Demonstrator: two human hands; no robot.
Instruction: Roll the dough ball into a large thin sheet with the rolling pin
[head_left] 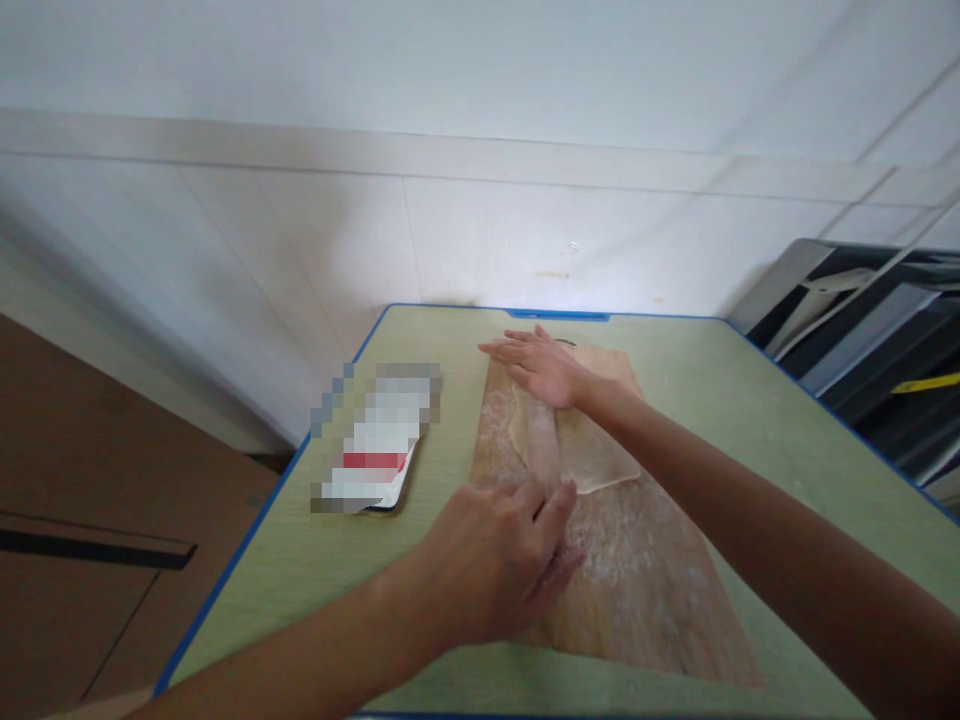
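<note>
A floured wooden rolling pin (544, 448) lies across a thin, flat sheet of dough (600, 450) on a wooden board (637, 610). At the pin's near end is my left hand (502, 560), its fingers bent over it. My right hand (544, 365) rests on the far end, palm down with the fingers stretched out. Both ends of the pin are hidden under the hands. White flour is scattered on the board, mostly near my left hand and along the left side of the dough.
A phone (390, 495), mostly blurred out, lies left of the board on a pale green table (697, 400) with blue edging. Behind the table stands a white wall (480, 230). Dark flat items (862, 320) lean at the right; a brown surface (112, 450) is at the left.
</note>
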